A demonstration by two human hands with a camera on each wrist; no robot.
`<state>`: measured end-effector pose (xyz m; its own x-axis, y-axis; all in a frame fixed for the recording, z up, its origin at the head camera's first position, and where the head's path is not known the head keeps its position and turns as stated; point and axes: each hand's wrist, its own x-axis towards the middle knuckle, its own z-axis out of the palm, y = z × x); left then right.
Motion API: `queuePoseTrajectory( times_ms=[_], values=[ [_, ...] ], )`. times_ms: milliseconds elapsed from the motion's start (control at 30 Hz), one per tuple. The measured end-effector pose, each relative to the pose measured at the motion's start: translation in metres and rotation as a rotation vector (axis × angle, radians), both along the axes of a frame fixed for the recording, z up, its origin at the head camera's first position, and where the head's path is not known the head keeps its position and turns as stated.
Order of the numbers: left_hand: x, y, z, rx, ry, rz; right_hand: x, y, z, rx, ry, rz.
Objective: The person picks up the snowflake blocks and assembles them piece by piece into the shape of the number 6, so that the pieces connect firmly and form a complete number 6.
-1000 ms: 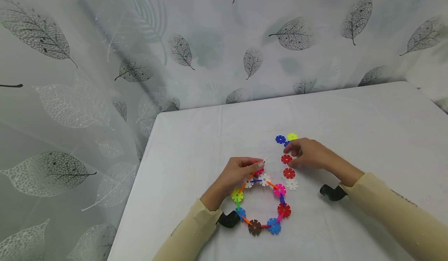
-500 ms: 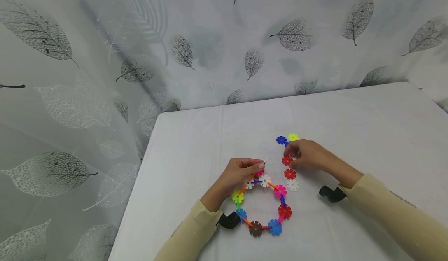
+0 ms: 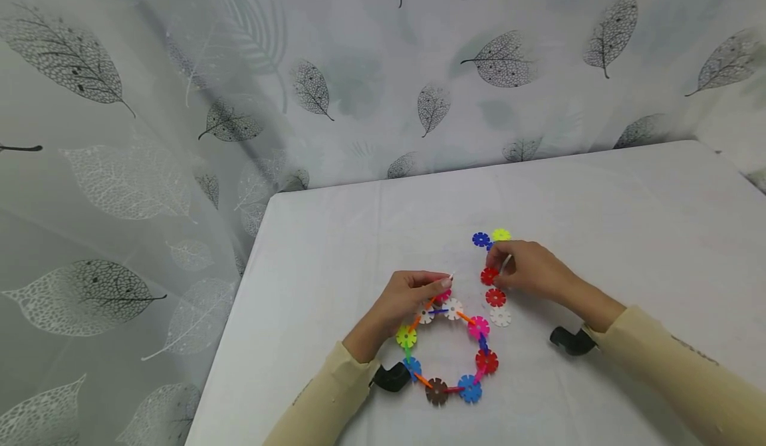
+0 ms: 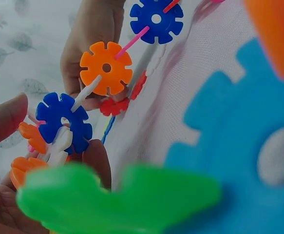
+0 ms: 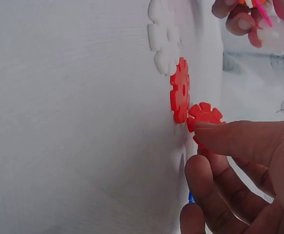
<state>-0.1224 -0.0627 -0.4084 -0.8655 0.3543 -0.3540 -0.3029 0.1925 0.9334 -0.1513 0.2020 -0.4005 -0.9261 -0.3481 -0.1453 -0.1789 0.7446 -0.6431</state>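
Note:
In the head view my left hand (image 3: 407, 296) pinches the upper part of a ring of linked notched plastic discs (image 3: 437, 391), many-coloured and joined edge to edge. A white tip (image 3: 452, 276) sticks up at its fingertips. My right hand (image 3: 529, 270) pinches a red notched disc (image 3: 489, 276) between thumb and fingers; in the right wrist view this red disc (image 5: 206, 113) stands tilted above the cloth. Just below it lie another red disc (image 3: 495, 298) and a white disc (image 3: 500, 316). The left wrist view shows discs near the left fingers, including an orange disc (image 4: 106, 68).
Beyond the right hand lie a dark blue disc (image 3: 481, 239) and a yellow disc (image 3: 501, 234), with another blue one partly hidden. A white cloth covers the table (image 3: 323, 246). A leaf-patterned curtain (image 3: 359, 100) hangs behind. Black wrist mounts (image 3: 391, 376) sit by both cuffs.
My right fingers have closed on the red disc, which now tilts off the cloth. My left hand has stayed in place, holding the ring.

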Motion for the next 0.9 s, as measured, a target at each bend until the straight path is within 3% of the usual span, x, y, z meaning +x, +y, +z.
queuePoseTrajectory(
  times_ms=[167,467,667,900],
  values=[
    [0.0,0.0,0.001,-0.001,-0.002,0.002,0.002,0.0,0.003,-0.064,0.007,0.013],
    [0.0,0.0,0.002,-0.012,-0.014,0.006,0.002,-0.008,0.003,-0.301,-0.082,0.063],
    [0.0,0.001,0.0,-0.02,-0.022,0.01,0.003,-0.015,0.003,-0.395,-0.121,0.019],
    [-0.001,0.001,0.0,-0.023,-0.023,0.004,0.004,-0.019,0.005,-0.433,-0.145,-0.028]
  ],
)
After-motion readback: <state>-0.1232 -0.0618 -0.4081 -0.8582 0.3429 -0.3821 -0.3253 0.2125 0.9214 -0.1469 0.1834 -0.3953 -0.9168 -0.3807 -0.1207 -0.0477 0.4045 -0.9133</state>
